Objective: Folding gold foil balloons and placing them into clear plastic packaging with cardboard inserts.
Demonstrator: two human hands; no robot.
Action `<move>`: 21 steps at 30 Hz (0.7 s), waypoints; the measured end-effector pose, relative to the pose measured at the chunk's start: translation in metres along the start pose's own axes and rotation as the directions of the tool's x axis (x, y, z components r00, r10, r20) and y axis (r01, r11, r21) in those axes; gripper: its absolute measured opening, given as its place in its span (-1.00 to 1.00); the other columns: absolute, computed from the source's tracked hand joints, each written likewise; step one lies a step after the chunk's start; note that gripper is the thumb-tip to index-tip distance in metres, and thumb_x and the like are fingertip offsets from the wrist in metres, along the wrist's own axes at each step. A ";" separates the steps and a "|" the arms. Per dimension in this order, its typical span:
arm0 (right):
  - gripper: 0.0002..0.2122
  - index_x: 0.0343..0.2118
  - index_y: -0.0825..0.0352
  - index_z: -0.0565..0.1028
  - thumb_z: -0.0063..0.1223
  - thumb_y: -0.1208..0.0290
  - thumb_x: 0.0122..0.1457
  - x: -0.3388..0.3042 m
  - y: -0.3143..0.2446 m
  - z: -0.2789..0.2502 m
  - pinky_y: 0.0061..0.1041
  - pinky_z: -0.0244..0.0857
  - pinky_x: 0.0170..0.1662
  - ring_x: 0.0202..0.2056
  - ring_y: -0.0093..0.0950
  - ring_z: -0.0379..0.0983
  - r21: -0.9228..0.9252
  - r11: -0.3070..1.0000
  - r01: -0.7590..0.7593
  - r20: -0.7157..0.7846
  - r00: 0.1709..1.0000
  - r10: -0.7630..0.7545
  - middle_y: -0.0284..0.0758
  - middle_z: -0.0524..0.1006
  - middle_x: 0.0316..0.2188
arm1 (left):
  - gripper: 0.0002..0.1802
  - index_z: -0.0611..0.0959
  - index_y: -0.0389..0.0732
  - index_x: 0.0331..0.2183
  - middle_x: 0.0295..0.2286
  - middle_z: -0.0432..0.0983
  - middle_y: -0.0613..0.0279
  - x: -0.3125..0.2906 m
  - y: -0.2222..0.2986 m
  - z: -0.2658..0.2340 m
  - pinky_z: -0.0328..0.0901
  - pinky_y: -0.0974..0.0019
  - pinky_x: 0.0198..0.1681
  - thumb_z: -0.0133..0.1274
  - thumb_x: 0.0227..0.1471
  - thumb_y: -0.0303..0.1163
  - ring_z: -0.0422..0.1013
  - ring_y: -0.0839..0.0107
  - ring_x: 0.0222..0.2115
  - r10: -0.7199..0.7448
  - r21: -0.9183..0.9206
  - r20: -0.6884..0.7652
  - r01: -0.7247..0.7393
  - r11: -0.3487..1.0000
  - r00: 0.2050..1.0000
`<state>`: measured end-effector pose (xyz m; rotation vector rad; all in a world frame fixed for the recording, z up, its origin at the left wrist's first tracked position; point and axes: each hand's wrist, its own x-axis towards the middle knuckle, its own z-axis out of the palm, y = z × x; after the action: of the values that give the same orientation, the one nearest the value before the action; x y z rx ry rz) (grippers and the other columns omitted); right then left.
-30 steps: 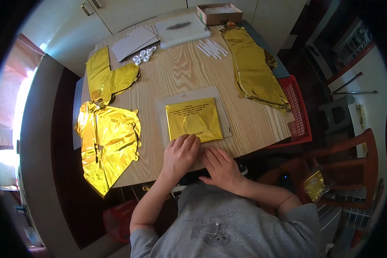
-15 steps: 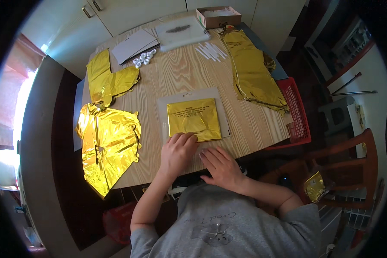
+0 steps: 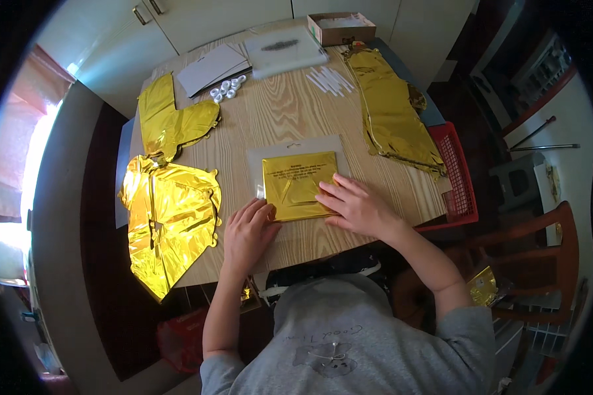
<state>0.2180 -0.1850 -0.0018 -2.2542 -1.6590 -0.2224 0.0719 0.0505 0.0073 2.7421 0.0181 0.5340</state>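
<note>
A folded square of gold foil (image 3: pixel 300 174) with dark print lies in the middle of the near table edge. Around it shows a clear plastic bag (image 3: pixel 294 145) with a hang hole at its far end; whether the foil is inside or on top, I cannot tell. At the foil's near left corner, my left hand (image 3: pixel 247 232) pinches the edge with bent fingers and thumb. My right hand (image 3: pixel 362 207) rests across the right edge, fingers outstretched and slightly apart, fingertips on the foil.
Loose gold foil balloons lie at left (image 3: pixel 171 217), far left (image 3: pixel 168 118) and right (image 3: pixel 398 108). Farther back are white rings (image 3: pixel 227 89), white sticks (image 3: pixel 329 81), grey-white cards (image 3: pixel 214 68), clear bags (image 3: pixel 283 52) and a cardboard box (image 3: pixel 342 31). A red basket (image 3: pixel 461 174) adjoins the right edge.
My hands have moved apart: the left has slid left to the foil's near left corner, the right has risen onto its right edge. The view has shifted slightly.
</note>
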 end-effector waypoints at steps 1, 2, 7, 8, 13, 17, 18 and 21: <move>-0.52 -0.01 0.21 0.43 0.18 0.12 0.01 0.000 0.001 0.000 -0.30 0.20 0.15 0.09 -0.21 0.27 -0.034 0.999 0.013 -0.036 0.999 -0.014 -0.31 0.42 0.02 | -0.61 0.57 -0.13 -0.22 -0.17 0.51 0.25 0.000 -0.003 0.000 0.27 0.16 -0.08 0.25 -0.17 -0.29 0.40 0.23 -0.06 0.016 0.004 -0.003 -0.016 1.000 1.000; -0.54 -0.02 0.21 0.44 0.17 0.14 0.01 0.000 0.002 0.000 -0.31 0.22 0.14 0.09 -0.24 0.27 -0.036 0.999 0.023 -0.027 0.999 -0.024 -0.32 0.42 0.02 | -0.62 0.58 -0.13 -0.23 -0.18 0.51 0.24 0.000 -0.005 0.000 0.27 0.16 -0.08 0.24 -0.17 -0.29 0.41 0.24 -0.07 0.025 0.005 -0.002 -0.025 1.000 1.000; -0.62 -0.08 0.23 0.45 0.15 0.21 0.04 -0.001 0.008 0.000 -0.39 0.35 0.02 0.06 -0.36 0.32 -0.080 0.995 0.066 -0.031 0.997 -0.068 -0.35 0.42 0.01 | -0.68 0.61 -0.17 -0.26 -0.21 0.55 0.22 0.003 -0.007 -0.001 0.32 0.19 -0.09 0.22 -0.14 -0.33 0.45 0.27 -0.12 0.149 0.122 -0.022 -0.145 0.982 0.989; -0.62 -0.08 0.23 0.45 0.15 0.22 0.04 -0.001 0.009 0.001 -0.40 0.37 -0.01 0.06 -0.37 0.33 -0.087 0.993 0.075 -0.036 0.996 -0.079 -0.35 0.43 0.00 | -0.70 0.61 -0.17 -0.26 -0.21 0.56 0.23 0.003 -0.009 0.001 0.32 0.20 -0.10 0.21 -0.13 -0.33 0.46 0.28 -0.12 0.178 0.152 -0.032 -0.171 0.973 0.984; -0.64 -0.11 0.24 0.46 0.15 0.23 0.02 0.000 0.008 -0.005 -0.43 0.45 -0.13 0.02 -0.40 0.37 -0.071 0.996 0.058 -0.036 0.997 -0.061 -0.34 0.46 -0.05 | -0.71 0.58 -0.15 -0.29 -0.23 0.53 0.26 0.012 0.000 -0.004 0.32 0.22 -0.14 0.19 -0.13 -0.32 0.46 0.34 -0.16 0.255 0.155 -0.003 -0.252 0.955 0.967; -0.62 -0.11 0.25 0.48 0.18 0.25 -0.02 0.001 0.008 -0.007 -0.46 0.46 -0.13 -0.01 -0.42 0.40 -0.136 0.986 0.100 -0.027 0.994 -0.105 -0.34 0.48 -0.09 | -0.70 0.56 -0.17 -0.28 -0.23 0.51 0.24 0.018 0.003 -0.008 0.32 0.23 -0.15 0.18 -0.13 -0.32 0.45 0.35 -0.16 0.280 0.170 0.057 -0.286 0.943 0.958; -0.62 -0.11 0.23 0.49 0.19 0.25 -0.03 0.002 0.008 -0.007 -0.47 0.45 -0.12 0.00 -0.45 0.39 -0.167 0.979 0.113 -0.015 0.993 -0.117 -0.37 0.48 -0.09 | -0.70 0.55 -0.18 -0.27 -0.22 0.51 0.23 0.018 0.003 -0.008 0.32 0.23 -0.15 0.17 -0.13 -0.33 0.45 0.34 -0.16 0.312 0.188 0.071 -0.319 0.929 0.948; -0.63 -0.12 0.23 0.50 0.19 0.28 -0.04 0.002 0.009 -0.007 -0.49 0.44 -0.09 0.01 -0.46 0.39 -0.208 0.966 0.153 -0.014 0.987 -0.159 -0.39 0.49 -0.10 | -0.69 0.55 -0.20 -0.27 -0.22 0.52 0.20 0.019 -0.001 -0.008 0.32 0.23 -0.15 0.15 -0.12 -0.33 0.46 0.33 -0.17 0.380 0.232 0.102 -0.393 0.890 0.919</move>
<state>0.2278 -0.1883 0.0036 -2.2514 -1.8762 -0.4852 0.0873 0.0553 0.0207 3.0192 -0.5222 0.5948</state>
